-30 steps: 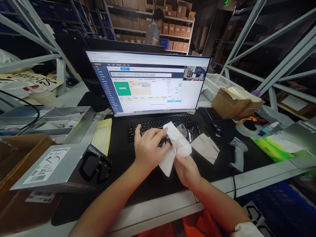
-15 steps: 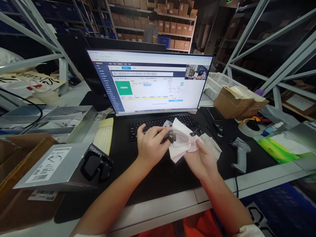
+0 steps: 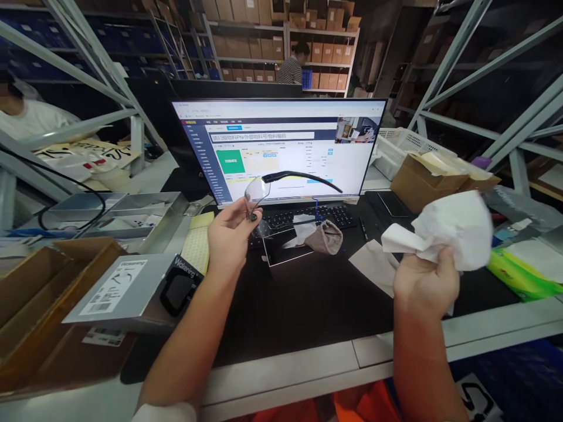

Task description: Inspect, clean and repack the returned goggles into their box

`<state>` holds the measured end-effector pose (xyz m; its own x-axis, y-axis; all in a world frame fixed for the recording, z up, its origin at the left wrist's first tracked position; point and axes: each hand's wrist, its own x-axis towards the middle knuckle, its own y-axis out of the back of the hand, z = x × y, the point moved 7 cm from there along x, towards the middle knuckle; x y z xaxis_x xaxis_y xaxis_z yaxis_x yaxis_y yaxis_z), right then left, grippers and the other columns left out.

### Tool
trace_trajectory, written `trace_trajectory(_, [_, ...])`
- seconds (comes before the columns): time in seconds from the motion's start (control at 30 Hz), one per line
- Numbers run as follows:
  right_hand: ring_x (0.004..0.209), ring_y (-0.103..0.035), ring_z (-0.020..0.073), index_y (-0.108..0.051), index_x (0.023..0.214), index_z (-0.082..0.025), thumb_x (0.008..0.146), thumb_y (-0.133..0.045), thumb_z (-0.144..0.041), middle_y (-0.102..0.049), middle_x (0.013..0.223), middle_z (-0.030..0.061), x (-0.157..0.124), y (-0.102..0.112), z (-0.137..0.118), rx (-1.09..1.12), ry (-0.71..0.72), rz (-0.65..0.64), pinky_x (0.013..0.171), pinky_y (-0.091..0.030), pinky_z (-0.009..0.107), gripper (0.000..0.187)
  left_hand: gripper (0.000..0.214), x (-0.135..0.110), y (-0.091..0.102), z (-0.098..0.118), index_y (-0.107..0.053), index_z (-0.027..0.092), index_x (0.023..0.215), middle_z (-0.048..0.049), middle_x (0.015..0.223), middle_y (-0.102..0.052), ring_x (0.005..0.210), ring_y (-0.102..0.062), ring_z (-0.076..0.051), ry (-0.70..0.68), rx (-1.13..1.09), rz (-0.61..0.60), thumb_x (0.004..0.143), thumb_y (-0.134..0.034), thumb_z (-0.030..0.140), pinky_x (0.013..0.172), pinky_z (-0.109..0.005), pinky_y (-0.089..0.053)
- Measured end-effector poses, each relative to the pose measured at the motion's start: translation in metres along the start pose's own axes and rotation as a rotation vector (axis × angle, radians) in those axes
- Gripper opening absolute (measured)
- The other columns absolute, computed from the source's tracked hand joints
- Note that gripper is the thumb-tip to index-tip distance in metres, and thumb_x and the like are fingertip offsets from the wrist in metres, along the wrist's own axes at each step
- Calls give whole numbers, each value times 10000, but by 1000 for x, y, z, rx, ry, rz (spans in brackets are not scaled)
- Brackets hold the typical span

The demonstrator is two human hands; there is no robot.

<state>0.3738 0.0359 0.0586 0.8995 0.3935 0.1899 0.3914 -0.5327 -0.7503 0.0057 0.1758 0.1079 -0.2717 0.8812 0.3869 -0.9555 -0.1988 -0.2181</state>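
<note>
My left hand is raised before the monitor, fingers pinched on the rim of a pair of glasses with clear lenses. One black temple stretches right across the lower screen. Out to the right, my right hand grips a crumpled white wiping cloth, well apart from the glasses. Beneath the glasses, a grey-brown pouch lies beside a dark flat panel with a pale edge, at the front of the keyboard. A light grey cloth is spread on the black mat, partly behind my right hand.
The lit monitor stands at the back. At left are a grey box labelled Wakening, an open cardboard box and grey trays. A cardboard box and green packet sit at right. A person is by the shelves.
My hands have separated. The left has moved left and up with the glasses; the right has carried the white cloth to the right, away from the lens. The view has shifted slightly.
</note>
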Motion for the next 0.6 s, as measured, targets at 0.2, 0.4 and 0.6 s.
trace_trajectory(0.2, [1298,-580,228,-678,1145,-153,891,-640,-283,-670,1292,87,-8,-6,23,-55,-99,-77,1168,-415,467,288,500,6,31,37,-770,205,1081,-54,959,-761,872,-716,-222,53,451,-215,609,-875,332,890,-374,-575])
trace_trajectory(0.4, [1262,-600,237,-692,1105,-144,876,-647,-430,-700,1224,107,-11,-6,30,-225,-70,-57,1148,-428,425,370,422,-12,31,71,-765,244,1068,-32,939,-752,874,-710,-207,-48,568,-223,661,-853,314,884,-343,-555])
trace_trajectory(0.6, [1074,-685,279,-728,1023,-135,770,-707,-473,-751,1073,121,1,8,67,-478,-314,-173,970,-538,433,423,416,-23,-8,29,-739,166,961,-60,828,-748,739,-752,-242,385,-76,-483,640,-891,383,741,-328,-596])
